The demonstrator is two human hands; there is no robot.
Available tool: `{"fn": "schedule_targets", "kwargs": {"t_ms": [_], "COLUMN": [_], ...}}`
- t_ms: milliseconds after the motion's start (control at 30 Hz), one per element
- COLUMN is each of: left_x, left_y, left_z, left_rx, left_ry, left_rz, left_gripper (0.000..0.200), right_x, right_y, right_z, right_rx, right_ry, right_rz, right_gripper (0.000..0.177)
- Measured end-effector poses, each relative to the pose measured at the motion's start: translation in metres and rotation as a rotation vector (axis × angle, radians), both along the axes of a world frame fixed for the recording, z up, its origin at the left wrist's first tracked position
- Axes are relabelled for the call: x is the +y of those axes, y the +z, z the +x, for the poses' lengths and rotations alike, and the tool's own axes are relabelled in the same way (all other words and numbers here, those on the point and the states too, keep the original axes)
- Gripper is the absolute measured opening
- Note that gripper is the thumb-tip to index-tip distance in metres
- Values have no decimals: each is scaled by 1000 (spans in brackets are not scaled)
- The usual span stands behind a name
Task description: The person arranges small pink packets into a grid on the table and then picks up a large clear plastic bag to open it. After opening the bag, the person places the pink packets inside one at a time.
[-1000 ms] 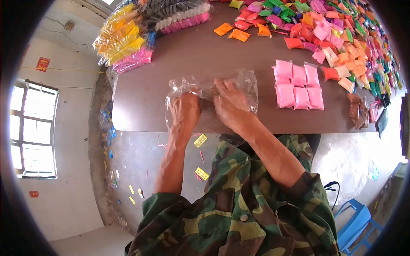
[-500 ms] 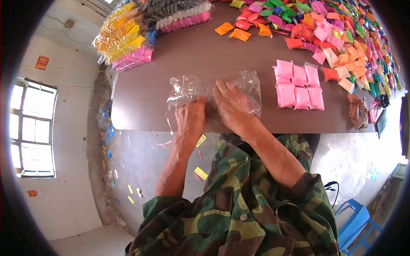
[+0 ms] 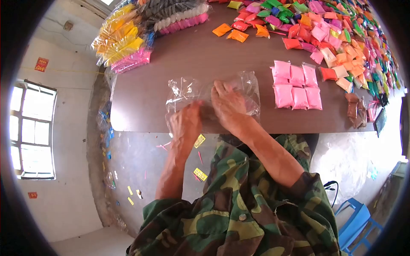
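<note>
A clear plastic bag (image 3: 183,88) lies on the brown table near its front edge. My left hand (image 3: 186,121) is closed at the bag's near left part, fingers curled on the film. Over the bag's middle rests my right hand (image 3: 230,104), its fingers stretched out and lying on the plastic. To the right, pink packets (image 3: 294,87) are laid out in two rows, apart from both hands.
A heap of multicoloured packets (image 3: 324,32) covers the table's far right. Filled bags of yellow packets (image 3: 124,42) stand at the back left. Brown packets (image 3: 353,110) lie at the right edge. A blue stool (image 3: 356,222) stands on the littered floor.
My left hand has shifted slightly left and toward me along the bag. The right hand stays almost in place on the plastic.
</note>
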State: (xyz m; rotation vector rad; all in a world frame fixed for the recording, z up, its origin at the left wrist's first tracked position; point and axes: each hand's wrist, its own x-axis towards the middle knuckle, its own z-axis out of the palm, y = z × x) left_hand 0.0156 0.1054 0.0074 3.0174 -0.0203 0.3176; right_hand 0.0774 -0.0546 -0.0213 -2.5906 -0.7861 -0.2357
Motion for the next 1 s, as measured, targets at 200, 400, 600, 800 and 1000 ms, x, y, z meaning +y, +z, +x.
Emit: {"fn": "schedule_targets", "kwargs": {"t_ms": [200,400,600,800,1000], "left_x": [13,3,6,10,-2], "left_y": [1,-1,3,-13,-2], "left_z": [8,4,3,0,3], "left_rx": [73,16,-43,-129,12], "left_ry": [90,-12,85,-32,11], "left_rz": [65,39,60,80,19], "left_gripper": [17,20,16,20,14], "right_x": [1,-2,0,-4,-5], "right_y": [-7,2,0,2,14], "right_z": [-1,-2,-3,-4,-9], "right_rx": [-42,51,-9,-4,2], "right_ry": [-2,10,-16,0,14], "right_rz": [21,28,31,60,44], "right_gripper": [47,43,41,45,43]}}
